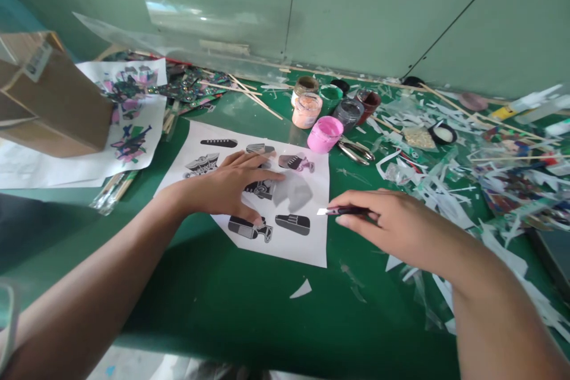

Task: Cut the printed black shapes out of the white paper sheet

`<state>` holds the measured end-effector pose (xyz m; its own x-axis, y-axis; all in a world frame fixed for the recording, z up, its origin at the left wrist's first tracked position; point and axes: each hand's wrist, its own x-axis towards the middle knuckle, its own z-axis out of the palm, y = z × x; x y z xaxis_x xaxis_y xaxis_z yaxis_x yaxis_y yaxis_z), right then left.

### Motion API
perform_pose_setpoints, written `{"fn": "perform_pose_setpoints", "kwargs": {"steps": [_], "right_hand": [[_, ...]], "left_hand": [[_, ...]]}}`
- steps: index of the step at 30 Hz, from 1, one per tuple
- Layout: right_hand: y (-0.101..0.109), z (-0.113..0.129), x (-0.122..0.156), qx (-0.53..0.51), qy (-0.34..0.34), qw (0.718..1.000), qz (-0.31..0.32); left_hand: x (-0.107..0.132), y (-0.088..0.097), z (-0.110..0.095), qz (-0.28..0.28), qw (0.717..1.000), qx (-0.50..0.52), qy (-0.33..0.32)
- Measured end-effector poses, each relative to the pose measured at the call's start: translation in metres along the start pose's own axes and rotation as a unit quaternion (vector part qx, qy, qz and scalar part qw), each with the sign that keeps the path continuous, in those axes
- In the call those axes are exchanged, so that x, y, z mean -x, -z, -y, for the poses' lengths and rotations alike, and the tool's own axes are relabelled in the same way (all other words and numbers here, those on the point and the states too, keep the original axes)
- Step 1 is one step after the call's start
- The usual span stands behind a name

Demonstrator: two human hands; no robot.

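Observation:
A white sheet of paper (312, 249) with several black-and-grey printed shapes lies on the green table. My left hand (236, 181) rests on it with the fingers spread, covering part of the prints. At the sheet's right edge my right hand (383, 217) grips a craft knife (350, 211), its pale blade pointing left. The blade tip is over or just beside the edge; I cannot tell whether it touches. One print at the upper right, a dark shape (291, 162), has pink on its lower right part. A small white paper scrap (301, 289) lies below the sheet.
Several paint jars stand behind the sheet, with a pink jar (325, 134) nearest. Beside them lie metal pliers (355, 149). Paper and plastic scraps (449, 202) cover the right side. At left are a cardboard box (57, 101), painted sheets (154, 130) and brushes (114, 190).

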<state>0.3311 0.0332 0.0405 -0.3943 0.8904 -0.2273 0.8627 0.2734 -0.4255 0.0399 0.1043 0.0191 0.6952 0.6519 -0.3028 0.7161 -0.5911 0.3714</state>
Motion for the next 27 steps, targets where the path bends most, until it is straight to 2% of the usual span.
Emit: {"fn": "perform_pose_setpoints", "kwargs": {"steps": [3, 7, 12, 19, 23, 27], "right_hand": [[-0.009, 0.015, -0.009, -0.012, -0.02, 0.999, 0.027], [-0.026, 0.03, -0.014, -0.019, -0.007, 0.999, 0.047], [-0.038, 0.042, -0.013, 0.005, -0.012, 0.999, 0.04], [-0.041, 0.04, -0.011, -0.005, -0.016, 1.0, 0.0], [-0.041, 0.039, -0.013, -0.091, -0.025, 0.995, 0.021], [-0.043, 0.04, -0.017, -0.146, -0.054, 0.987, 0.028]], "left_hand": [[0.0, -0.002, 0.001, -0.007, 1.0, -0.001, -0.003], [0.001, -0.002, 0.001, -0.011, 1.0, 0.0, -0.005], [0.001, -0.002, 0.0, -0.015, 1.0, 0.003, -0.012], [0.001, 0.0, -0.002, -0.012, 1.0, 0.013, -0.006], [0.001, 0.001, -0.004, -0.003, 1.0, 0.009, 0.007], [0.002, -0.002, -0.001, -0.013, 1.0, 0.006, -0.005]]}}
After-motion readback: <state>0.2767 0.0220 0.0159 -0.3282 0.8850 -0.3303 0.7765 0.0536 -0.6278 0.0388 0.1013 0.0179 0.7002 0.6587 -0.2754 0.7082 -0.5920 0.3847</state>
